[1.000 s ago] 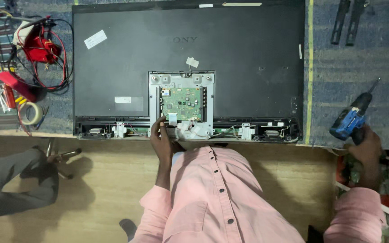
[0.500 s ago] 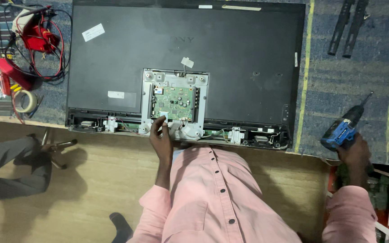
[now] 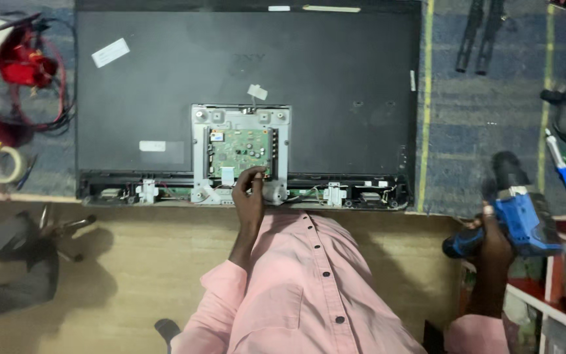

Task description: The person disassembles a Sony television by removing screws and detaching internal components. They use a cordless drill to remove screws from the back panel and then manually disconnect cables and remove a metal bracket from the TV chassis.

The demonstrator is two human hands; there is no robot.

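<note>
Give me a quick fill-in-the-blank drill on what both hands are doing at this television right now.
1. The left hand touches the lower edge of the ____ circuit board.
2. The right hand holds a ____ cordless drill.
3. The television lies with its black back facing ____.
4. The roll of tape lies to the ____ of the television.

Missing words: green; blue; up; left

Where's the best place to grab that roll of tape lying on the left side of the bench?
The roll of tape seems to lie flat with its open middle facing up. Best guess: come from straight above, slip fingers into the hole and pinch one side of the ring. Red wires crowd it above, so avoid approaching from there.
</note>
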